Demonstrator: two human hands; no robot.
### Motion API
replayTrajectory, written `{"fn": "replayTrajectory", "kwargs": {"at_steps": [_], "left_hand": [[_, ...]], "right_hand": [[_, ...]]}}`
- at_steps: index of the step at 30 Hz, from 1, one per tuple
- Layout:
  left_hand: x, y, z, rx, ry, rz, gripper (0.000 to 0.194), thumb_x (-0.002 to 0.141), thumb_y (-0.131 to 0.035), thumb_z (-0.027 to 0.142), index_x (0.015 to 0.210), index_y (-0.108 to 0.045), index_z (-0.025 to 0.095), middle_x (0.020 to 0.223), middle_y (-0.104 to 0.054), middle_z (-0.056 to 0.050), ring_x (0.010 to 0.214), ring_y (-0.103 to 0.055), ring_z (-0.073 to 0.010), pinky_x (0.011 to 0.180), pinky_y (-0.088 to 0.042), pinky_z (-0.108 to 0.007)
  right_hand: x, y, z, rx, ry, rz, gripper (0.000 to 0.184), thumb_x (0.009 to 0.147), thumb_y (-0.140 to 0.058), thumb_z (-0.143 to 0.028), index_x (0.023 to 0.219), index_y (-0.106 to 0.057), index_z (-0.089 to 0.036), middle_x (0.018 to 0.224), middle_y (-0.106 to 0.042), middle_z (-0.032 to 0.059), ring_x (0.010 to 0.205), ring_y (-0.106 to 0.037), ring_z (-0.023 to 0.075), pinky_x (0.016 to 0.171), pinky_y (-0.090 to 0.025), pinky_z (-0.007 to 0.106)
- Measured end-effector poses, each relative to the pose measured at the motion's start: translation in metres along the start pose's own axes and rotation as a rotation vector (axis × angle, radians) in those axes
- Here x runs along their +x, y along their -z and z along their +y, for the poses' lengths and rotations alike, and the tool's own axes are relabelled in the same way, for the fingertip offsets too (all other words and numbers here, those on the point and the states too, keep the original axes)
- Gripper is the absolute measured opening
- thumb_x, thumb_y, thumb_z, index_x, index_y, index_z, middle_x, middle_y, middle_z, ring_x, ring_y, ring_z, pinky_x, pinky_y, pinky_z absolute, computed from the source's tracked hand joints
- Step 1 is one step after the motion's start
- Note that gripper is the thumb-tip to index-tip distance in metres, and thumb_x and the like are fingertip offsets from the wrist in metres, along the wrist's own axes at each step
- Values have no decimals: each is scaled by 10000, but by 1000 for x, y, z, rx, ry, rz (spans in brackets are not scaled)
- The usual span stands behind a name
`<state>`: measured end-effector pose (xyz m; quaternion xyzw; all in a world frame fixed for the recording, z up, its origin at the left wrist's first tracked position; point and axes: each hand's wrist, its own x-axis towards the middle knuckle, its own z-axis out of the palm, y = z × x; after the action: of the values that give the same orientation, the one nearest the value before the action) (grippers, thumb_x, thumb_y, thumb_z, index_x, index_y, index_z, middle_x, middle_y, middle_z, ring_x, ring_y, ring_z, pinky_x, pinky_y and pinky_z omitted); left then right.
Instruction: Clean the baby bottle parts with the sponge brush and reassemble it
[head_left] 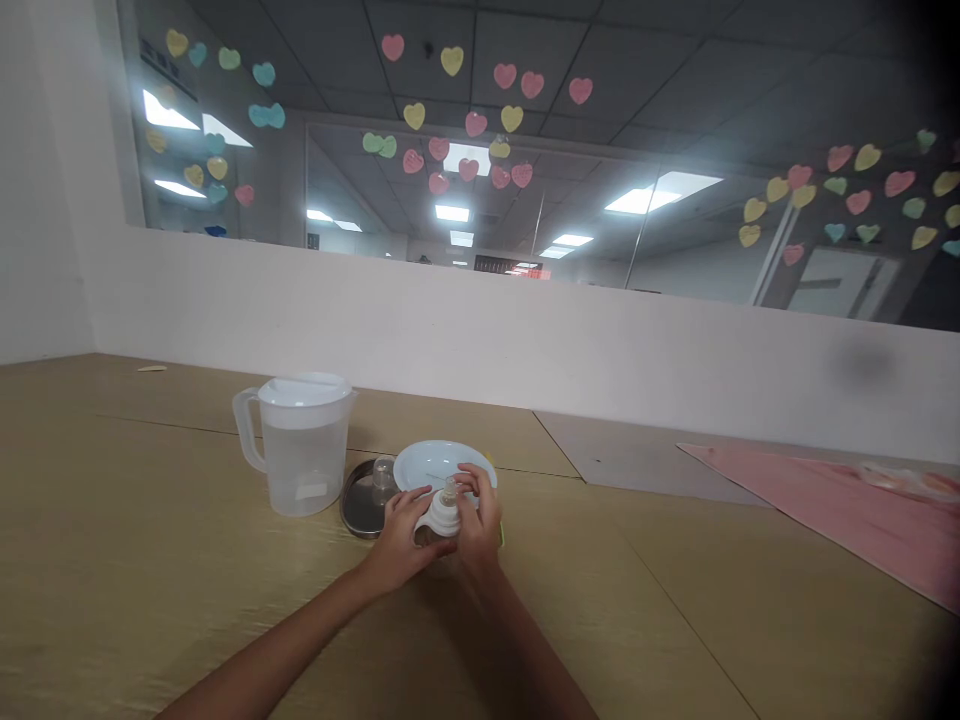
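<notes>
My left hand (401, 542) and my right hand (478, 517) meet low in the middle of the tan table (187, 520), both gripping a small white flared bottle part (437, 516) with a translucent tip. Its lower end is hidden by my fingers. Behind my hands lies a white plate (431, 463). To its left are a small clear cup (384, 481) and a round dark metal lid (354, 510). A translucent plastic pitcher (301, 455) with a white lid stands further left, apart from my left hand.
A yellow-green item (499, 535) peeks out under the plate's right side. A pink board (832, 510) lies on a grey sheet at right. A white wall (450, 340) runs behind the table, below a window with paper hearts. A small wooden stick (151, 369) lies far back left.
</notes>
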<state>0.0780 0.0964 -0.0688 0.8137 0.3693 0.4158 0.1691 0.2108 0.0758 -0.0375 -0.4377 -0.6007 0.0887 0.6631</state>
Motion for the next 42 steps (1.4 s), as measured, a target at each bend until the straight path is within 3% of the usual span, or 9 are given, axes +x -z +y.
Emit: {"fn": "replayTrajectory", "kwargs": {"at_steps": [4, 10, 20, 24, 33, 38, 42], "left_hand": [[1, -1, 0, -21, 26, 9, 584, 721, -661, 416, 1262, -520, 248, 1345, -483, -100, 1271, -379, -310, 1053, -269, -513], [2, -1, 0, -9, 22, 31, 536, 719, -662, 397, 1219, -551, 238, 1307, -525, -99, 1270, -384, -313, 1076, -199, -541], [0, -6, -4, -27, 23, 96, 491, 687, -665, 354, 1149, -575, 212, 1211, -592, -94, 1189, -467, -292, 1082, -188, -527], [0, -3, -2, -80, 36, 97, 542, 692, -651, 353, 1207, -541, 221, 1204, -588, -91, 1188, -462, -288, 1070, -218, -504], [0, -11, 0, -66, 96, 156, 440, 674, -593, 271, 1112, -596, 226, 1141, -621, -80, 1132, -503, -287, 1025, -278, -513], [1, -10, -2, 28, 23, 147, 434, 699, -567, 275, 1128, -581, 207, 1169, -612, -97, 1150, -496, -279, 1056, -222, -528], [3, 8, -9, 141, -141, 99, 666, 674, -615, 364, 1299, -459, 195, 1252, -561, -117, 1198, -458, -295, 1080, -186, -528]], "right_hand": [[3, 6, -5, -128, 89, -239, 430, 649, -410, -182, 1038, -590, -217, 879, -626, 19, 860, -540, 202, 817, -373, 347], [8, 7, -3, -177, 124, -318, 493, 662, -520, -235, 1153, -520, -192, 919, -582, 31, 882, -515, 209, 813, -393, 341], [6, 0, 2, -249, 111, -218, 479, 637, -626, -237, 1104, -527, -199, 888, -575, 23, 848, -540, 197, 788, -426, 323], [7, 1, 2, -234, 154, -236, 426, 661, -615, -248, 1077, -531, -205, 930, -589, 31, 860, -543, 191, 789, -430, 318], [4, -6, -2, -318, 175, -150, 333, 680, -563, -227, 1011, -535, -199, 912, -592, 40, 824, -549, 195, 766, -430, 330], [4, -8, 2, -373, 212, -120, 317, 679, -564, -240, 989, -534, -182, 866, -591, 45, 809, -554, 203, 749, -418, 337], [3, -7, 4, -452, 300, -102, 272, 723, -569, -306, 963, -538, -181, 848, -597, 48, 820, -557, 215, 736, -404, 337]]}}
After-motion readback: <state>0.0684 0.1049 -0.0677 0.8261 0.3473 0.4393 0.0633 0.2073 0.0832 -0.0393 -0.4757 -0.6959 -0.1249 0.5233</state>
